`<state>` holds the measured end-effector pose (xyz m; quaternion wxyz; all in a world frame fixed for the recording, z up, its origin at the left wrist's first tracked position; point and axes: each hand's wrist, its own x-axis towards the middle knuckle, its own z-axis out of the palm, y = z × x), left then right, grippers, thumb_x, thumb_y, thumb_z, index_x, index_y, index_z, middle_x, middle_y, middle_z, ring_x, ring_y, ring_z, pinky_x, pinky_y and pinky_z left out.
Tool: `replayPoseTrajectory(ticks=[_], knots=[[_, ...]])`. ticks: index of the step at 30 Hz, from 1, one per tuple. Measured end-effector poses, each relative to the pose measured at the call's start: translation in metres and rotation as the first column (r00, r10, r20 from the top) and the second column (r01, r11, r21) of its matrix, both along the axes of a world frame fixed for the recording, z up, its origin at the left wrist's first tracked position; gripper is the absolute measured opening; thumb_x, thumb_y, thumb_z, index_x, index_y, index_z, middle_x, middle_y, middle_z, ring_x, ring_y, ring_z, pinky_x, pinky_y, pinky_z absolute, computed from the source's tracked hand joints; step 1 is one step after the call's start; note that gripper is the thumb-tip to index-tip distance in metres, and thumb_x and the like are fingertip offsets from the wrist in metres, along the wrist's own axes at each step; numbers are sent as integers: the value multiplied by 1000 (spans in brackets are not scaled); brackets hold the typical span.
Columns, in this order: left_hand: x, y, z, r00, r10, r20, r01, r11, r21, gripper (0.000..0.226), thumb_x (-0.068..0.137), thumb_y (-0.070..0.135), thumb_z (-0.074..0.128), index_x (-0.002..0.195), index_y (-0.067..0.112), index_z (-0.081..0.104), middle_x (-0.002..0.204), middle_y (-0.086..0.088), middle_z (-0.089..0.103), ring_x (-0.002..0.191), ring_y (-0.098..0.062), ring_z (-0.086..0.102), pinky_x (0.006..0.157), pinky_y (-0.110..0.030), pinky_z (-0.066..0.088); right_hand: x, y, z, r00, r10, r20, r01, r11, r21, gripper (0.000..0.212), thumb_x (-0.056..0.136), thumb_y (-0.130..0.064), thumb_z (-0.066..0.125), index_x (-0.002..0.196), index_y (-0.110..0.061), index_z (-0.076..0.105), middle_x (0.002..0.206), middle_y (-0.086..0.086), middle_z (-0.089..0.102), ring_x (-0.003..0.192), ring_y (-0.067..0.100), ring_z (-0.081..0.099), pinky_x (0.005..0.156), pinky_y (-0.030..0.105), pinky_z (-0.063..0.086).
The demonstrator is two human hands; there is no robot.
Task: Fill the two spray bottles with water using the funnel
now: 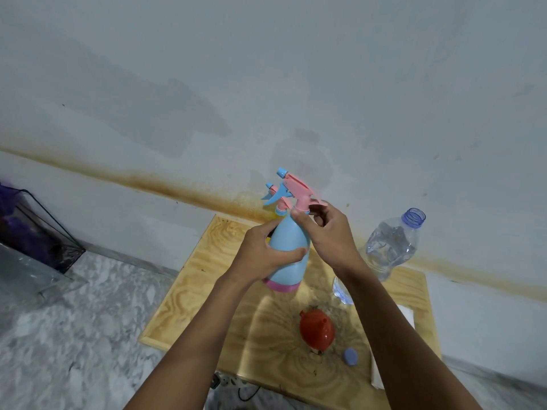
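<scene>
Gripping the blue spray bottle (288, 247) round its body, the left hand (260, 255) is holding it above the wooden table (189, 279), while the right hand (328, 235) is pinching the neck under its pink spray head (299, 190). The second spray bottle (281, 205) is peeking out just behind. The red funnel (317, 328) is lying nearer, a blue cap (351, 357) beside it, and the uncapped water bottle (390, 241) is standing at the right.

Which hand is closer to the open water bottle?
Right. The right hand grips the pink spray head just left of the water bottle; the left hand holds the blue spray bottle, farther left.
</scene>
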<state>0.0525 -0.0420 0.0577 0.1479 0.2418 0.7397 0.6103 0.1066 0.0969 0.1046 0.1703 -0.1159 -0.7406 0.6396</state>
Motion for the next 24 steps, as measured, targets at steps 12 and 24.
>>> replayPoseTrajectory(ticks=[12,24], knots=[[-2,4,-5,989,-125,82,128,991,-26,48,67,45,84,112,35,70,106,9,73,99,-12,69,85,-45,58,1,15,-12,999,42,-10,-43,999,-20,14,90,-17,69,99,-27,72,87,-12,76,84,6,70,75,23,54],[14,2,-30,943,-149,298,162,987,-20,46,70,20,90,111,29,72,106,8,75,102,-9,66,87,-31,54,-23,19,-32,957,205,204,-177,973,-146,15,96,-35,59,99,-26,70,89,-12,68,89,9,63,92,37,48]])
